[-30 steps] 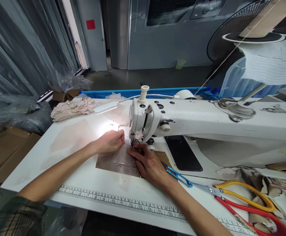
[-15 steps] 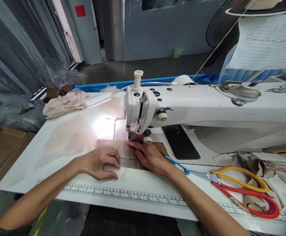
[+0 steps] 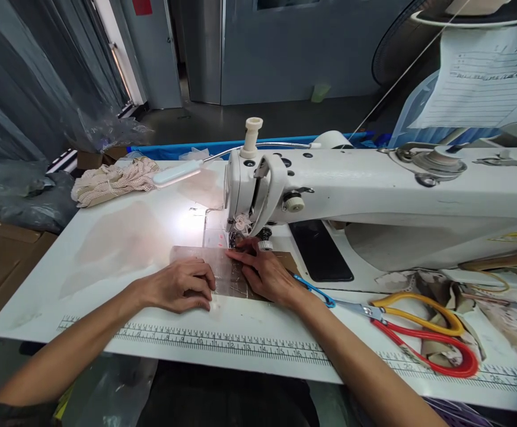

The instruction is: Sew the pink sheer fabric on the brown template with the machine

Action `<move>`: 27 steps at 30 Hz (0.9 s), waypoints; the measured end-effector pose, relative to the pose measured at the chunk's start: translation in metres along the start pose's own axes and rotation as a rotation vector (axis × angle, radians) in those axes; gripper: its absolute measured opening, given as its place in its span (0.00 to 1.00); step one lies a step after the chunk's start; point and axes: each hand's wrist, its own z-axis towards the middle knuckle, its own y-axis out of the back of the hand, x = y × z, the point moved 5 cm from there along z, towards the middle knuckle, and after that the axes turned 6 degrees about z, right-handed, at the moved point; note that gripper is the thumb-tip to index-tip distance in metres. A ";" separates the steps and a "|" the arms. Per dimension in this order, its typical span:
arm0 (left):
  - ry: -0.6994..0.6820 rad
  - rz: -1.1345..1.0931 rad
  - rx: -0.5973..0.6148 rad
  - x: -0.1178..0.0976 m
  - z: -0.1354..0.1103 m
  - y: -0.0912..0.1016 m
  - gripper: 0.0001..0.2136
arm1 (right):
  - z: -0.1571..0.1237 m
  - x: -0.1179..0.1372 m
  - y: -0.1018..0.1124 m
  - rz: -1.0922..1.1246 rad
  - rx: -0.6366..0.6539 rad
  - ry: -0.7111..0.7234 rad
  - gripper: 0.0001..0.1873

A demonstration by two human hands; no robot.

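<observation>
The left hand [image 3: 185,286], its grip apart, rests on a sheer pale rectangular sheet [image 3: 223,265]; the right hand [image 3: 262,271], thumb and forefinger apart, touches it also. This sheet lies on the white counter [image 3: 258,320], at the white sewing machine's [image 3: 374,178] needle end.

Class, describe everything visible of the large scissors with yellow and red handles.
The large scissors have silvery, metal-looking blades that look closed, a pivot, and two loop handles, one yellow, one red. They lie on the white table, right of the right hand, tips pointing left toward the blue-handled snips; contact there is unclear. Cloth scraps show within the handle loops. No hand holds them.
</observation>
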 end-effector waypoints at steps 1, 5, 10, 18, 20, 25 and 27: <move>0.002 0.001 -0.007 0.000 0.000 0.000 0.06 | 0.000 0.000 0.000 -0.001 0.001 0.006 0.25; -0.022 -0.015 -0.022 -0.001 0.000 0.000 0.07 | 0.000 0.000 -0.001 0.011 0.012 -0.015 0.24; -0.002 -0.009 -0.004 -0.001 0.000 0.000 0.07 | -0.001 -0.001 -0.001 0.000 0.005 -0.015 0.24; -0.046 0.033 -0.082 -0.004 0.000 0.005 0.05 | -0.001 0.000 -0.001 -0.006 0.014 -0.051 0.25; -0.082 0.042 -0.109 -0.007 0.001 0.005 0.05 | 0.000 0.002 0.000 -0.012 0.015 -0.027 0.26; -0.125 0.103 -0.128 -0.008 0.001 0.000 0.06 | -0.001 0.003 0.001 -0.030 0.008 0.000 0.26; -0.130 0.133 -0.136 -0.006 0.000 -0.003 0.05 | -0.002 0.003 0.000 -0.031 0.004 -0.003 0.25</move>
